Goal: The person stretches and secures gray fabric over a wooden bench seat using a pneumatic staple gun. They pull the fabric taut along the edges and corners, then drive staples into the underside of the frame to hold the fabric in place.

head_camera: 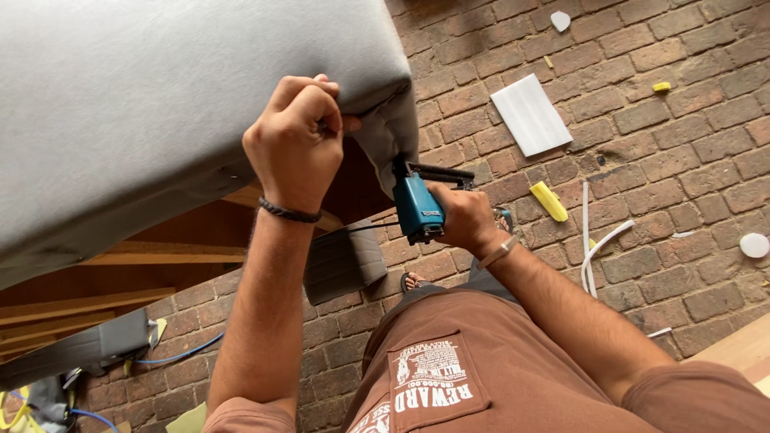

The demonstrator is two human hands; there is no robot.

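Nearest to us is our own brown shirt [481,377], with both forearms reaching away over a red brick floor [682,152]. Our left hand [295,140] is clenched, pinching the edge of the grey fabric [160,104] that covers the padded furniture piece filling the upper left; a dark braided band [289,212] sits on that wrist. Just right of it, our right hand [465,218] grips a teal staple gun [419,204], its black nose pointing up at the fabric corner where the cloth hangs down. A thin black hose [353,229] runs left from the gun. Under the cloth we see the bare wooden frame [160,252], and beside it a grey padded block [345,261] rests on the bricks.

Farther out on the floor lie a yellow foam scrap [549,200], white strips [597,244], and a white foam rectangle [531,114]. At far left near us, a blue hose [180,353] trails across the floor.
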